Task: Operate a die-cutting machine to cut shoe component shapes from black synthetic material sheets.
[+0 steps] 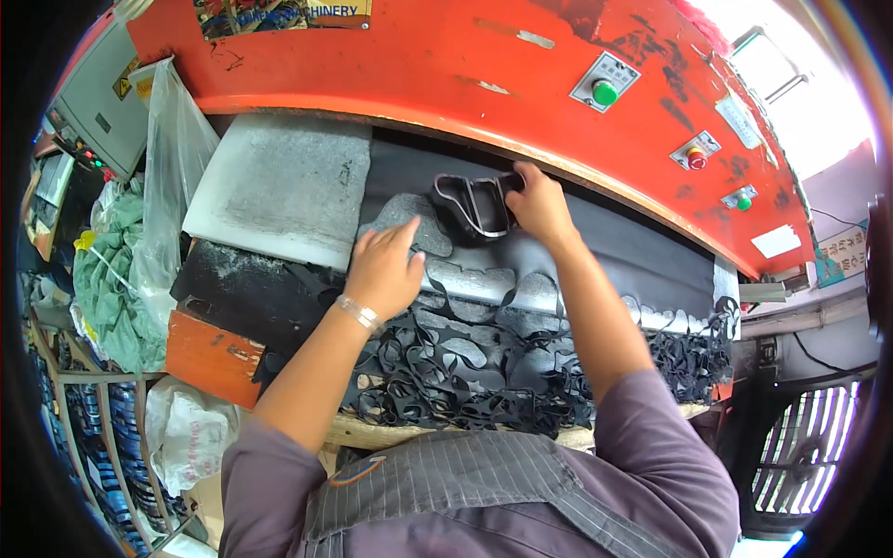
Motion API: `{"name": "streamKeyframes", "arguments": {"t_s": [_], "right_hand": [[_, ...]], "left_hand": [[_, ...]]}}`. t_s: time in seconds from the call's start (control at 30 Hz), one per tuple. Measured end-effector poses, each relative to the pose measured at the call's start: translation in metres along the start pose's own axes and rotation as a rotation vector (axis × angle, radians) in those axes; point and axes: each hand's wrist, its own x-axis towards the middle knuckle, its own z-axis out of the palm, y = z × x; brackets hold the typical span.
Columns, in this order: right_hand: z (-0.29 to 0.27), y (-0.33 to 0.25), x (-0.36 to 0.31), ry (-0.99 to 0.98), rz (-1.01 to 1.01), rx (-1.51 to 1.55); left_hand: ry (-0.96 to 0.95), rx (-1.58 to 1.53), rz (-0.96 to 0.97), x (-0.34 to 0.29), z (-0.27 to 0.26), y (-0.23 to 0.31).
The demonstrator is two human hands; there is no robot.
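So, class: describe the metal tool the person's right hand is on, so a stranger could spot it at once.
Start at the big red machine across the top. Just below its front edge lies a dark sheet full of cut-out holes. On it, under the right hand, sits a cutting die: a dark metal outline with bright edges, the only raised frame there.

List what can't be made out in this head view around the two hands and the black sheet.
- Right hand: its fingertips are hidden behind the metal cutting die, so the grip is unclear.
- Left hand: its palm covers the black sheet beneath it.
- Far edge of the sheet: hidden under the red press head.
- Near edge of the cut-out scrap: blocked by the person's forearms and shoulders.
- Plastic bag contents: too hazy.
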Motion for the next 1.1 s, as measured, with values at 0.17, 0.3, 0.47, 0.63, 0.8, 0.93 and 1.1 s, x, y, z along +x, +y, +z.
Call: {"name": "streamKeyframes", "arguments": {"t_s": [0.17,0.3,0.47,0.63,0.8,0.93,1.1], "right_hand": [[0.022,0.007,-0.052,-0.036,0.314,0.234],[0.018,0.025,-0.084,0.03,-0.169,-0.084],[0.033,0.033,-0.09,0.086,-0.307,-0.062],[0.034,0.028,-0.094,0.169,-0.365,-0.106],[0.034,0.03,-0.094,0.182,-0.363,-0.158],[0.014,0.022,-0.1,0.129,-0.319,-0.216],[-0.098,0.088,-0.109,0.845,-0.379,0.238]], "left_hand": [[0.094,-0.066,-0.049,0.024,0.049,-0.002],[0.178,-0.073,-0.031,0.024,0.059,-0.004],[0.183,-0.088,-0.023,0.025,0.057,-0.004],[0.254,-0.074,0.016,0.019,0.056,-0.009],[0.204,-0.021,0.009,0.021,0.052,0.0],[0.237,-0.201,-0.084,0.019,0.043,0.007],[0.37,-0.369,-0.006,0.026,0.028,0.04]]}}
